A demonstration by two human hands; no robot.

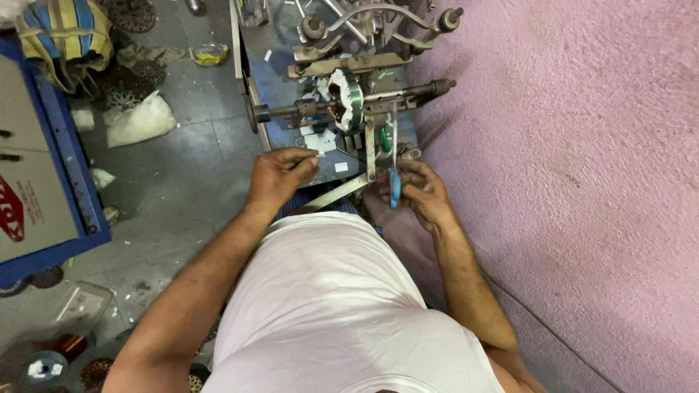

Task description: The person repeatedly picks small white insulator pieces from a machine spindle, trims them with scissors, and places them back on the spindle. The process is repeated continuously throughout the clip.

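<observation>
1. Pink rough wall runs along my right; grey floor lies to my left, with a blue-framed board on it
2. Ahead stands a metal winding machine on a blue tabletop, a green-and-white stator sitting on its shaft
3. My left hand reaches forward, wrist bent, fingers pinched on a small white paper slip at the tabletop's near edge
4. My right hand, elbow tucked by the wall, has fingers closed round a blue-handled tool, its thin shaft pointing up toward the stator
</observation>
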